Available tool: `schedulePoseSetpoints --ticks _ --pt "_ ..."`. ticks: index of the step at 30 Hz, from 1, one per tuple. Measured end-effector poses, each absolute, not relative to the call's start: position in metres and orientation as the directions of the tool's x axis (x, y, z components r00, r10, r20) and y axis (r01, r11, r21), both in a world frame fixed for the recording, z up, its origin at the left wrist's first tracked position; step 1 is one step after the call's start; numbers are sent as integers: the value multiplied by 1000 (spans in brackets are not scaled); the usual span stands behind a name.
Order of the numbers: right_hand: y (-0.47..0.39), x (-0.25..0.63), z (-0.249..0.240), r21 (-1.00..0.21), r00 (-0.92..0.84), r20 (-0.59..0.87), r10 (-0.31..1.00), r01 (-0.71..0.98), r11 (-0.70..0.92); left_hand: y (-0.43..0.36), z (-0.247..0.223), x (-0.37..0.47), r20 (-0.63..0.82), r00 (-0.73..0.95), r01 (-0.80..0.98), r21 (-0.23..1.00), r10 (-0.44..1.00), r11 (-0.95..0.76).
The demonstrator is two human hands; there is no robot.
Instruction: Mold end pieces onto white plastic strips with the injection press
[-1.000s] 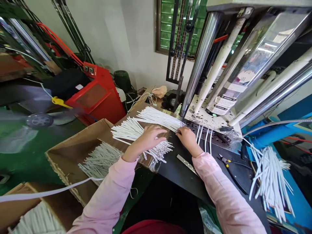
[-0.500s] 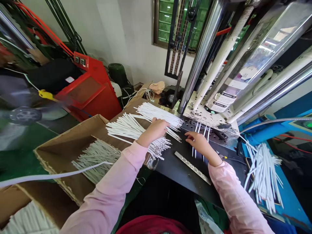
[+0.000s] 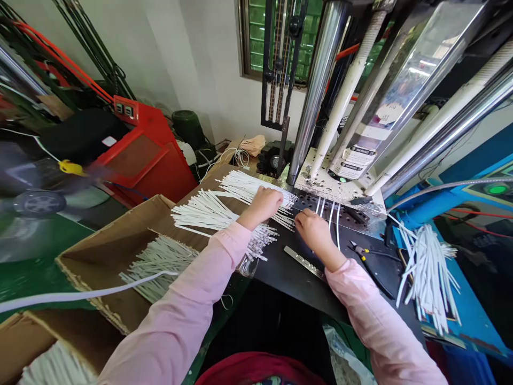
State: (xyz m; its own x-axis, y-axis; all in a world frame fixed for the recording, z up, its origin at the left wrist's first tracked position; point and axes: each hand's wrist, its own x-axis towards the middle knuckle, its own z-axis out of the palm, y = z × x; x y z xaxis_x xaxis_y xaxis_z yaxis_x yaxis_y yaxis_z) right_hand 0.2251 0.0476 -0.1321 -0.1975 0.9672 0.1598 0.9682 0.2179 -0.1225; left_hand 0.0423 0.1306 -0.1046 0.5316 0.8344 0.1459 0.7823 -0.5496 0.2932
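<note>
White strips (image 3: 239, 184) lie bundled on the counter (image 3: 276, 270) beneath the left hand (image 3: 267, 204), the nearer of the two, their long axis slanting from far left toward the right hand (image 3: 312, 229), beside their ends. Both hands curl their fingers, though whether either pinches a strip cannot be told. A press (image 3: 368, 131) stands beyond, to the right.
</note>
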Motion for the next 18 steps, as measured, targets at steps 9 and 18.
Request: schedulePoseSetpoints --ticks 9,18 --pt "-15 311 -125 103 -253 6 967 962 251 104 -126 48 39 748 614 338 662 -713" --pt "-61 380 -112 100 -101 755 648 994 38 105 -149 62 109 763 589 290 637 -754"
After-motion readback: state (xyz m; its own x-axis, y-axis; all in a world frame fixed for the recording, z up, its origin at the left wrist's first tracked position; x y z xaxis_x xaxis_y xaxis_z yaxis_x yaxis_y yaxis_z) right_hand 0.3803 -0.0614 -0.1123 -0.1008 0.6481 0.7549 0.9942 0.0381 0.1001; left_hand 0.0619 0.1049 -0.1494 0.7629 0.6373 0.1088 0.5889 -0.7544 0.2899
